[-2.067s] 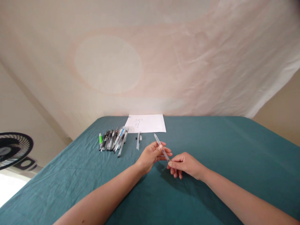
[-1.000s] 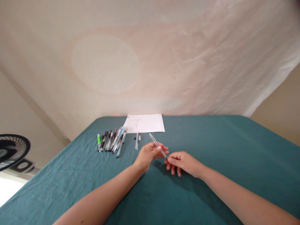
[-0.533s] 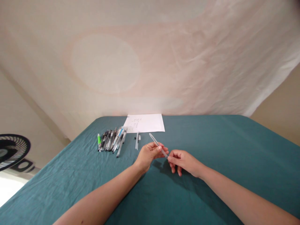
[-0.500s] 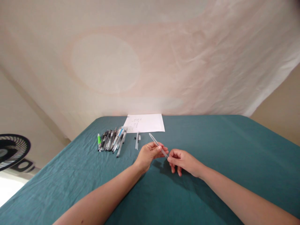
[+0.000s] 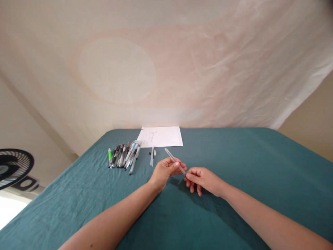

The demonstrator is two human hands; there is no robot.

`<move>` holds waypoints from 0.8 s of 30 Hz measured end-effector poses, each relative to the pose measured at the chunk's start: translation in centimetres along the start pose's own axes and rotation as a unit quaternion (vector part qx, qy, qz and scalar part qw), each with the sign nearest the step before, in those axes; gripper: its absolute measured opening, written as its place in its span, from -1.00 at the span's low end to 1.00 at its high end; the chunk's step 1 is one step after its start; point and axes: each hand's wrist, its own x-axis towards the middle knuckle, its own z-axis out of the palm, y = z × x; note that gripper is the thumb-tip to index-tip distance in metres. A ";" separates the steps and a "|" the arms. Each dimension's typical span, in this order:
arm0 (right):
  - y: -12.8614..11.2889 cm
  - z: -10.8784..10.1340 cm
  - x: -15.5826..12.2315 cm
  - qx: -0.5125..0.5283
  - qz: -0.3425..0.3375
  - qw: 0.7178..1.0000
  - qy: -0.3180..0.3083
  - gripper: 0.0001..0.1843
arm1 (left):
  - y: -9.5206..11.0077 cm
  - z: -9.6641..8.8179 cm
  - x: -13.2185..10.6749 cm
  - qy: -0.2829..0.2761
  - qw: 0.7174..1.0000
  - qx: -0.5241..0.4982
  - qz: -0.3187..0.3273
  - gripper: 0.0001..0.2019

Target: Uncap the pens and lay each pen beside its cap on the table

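Above the green cloth: a clear pen is held slantwise between two bare hands, near the middle of the table, its far end pointing up and toward the left.
Left hand: thumb and fingers closed around the pen's middle, gripping it, with the other fingertips spread just behind.
Right hand: thumb and forefinger pinched together at the pen's near end; the remaining fingers hang loosely curled.
Pen's barrel: see-through tube; what sits inside is too small to tell.
Pile of pens: loose on the cloth, left of the hands, bodies clear, black and grey, some overlapping.
Green marker: at the pile's left edge.
Clear tube: lying between pile and left hand, a small black piece just beside it; its contents cannot be made out.
White paper: flat at the table's back edge, faintly written on.
Fan: far left, beyond the table.
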 end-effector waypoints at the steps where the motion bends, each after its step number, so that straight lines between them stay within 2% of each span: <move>1: 0.0 0.0 0.0 0.002 -0.002 1.000 0.007 -0.59 | 0.0 0.0 0.0 0.001 1.000 0.001 0.000 -0.70; 8: -0.4 0.1 -0.1 0.007 -0.003 1.000 0.002 -0.58 | 0.1 0.1 0.0 -0.001 1.000 -0.003 0.001 -0.70; 12: -0.3 0.1 0.0 0.014 -0.006 1.000 0.018 -0.59 | 0.0 0.0 0.0 0.000 1.000 0.001 0.001 -0.69; 16: -0.2 0.1 0.0 0.002 -0.001 1.000 0.000 -0.57 | 0.1 0.0 0.0 0.000 1.000 0.003 0.001 -0.68; 21: -0.2 0.0 0.0 0.005 0.001 1.000 0.017 -0.59 | 0.0 0.0 0.0 -0.006 1.000 0.003 0.001 -0.69; 24: -0.2 0.0 0.0 0.003 0.003 1.000 0.004 -0.59 | 0.0 -0.1 0.0 -0.006 1.000 -0.002 0.001 -0.69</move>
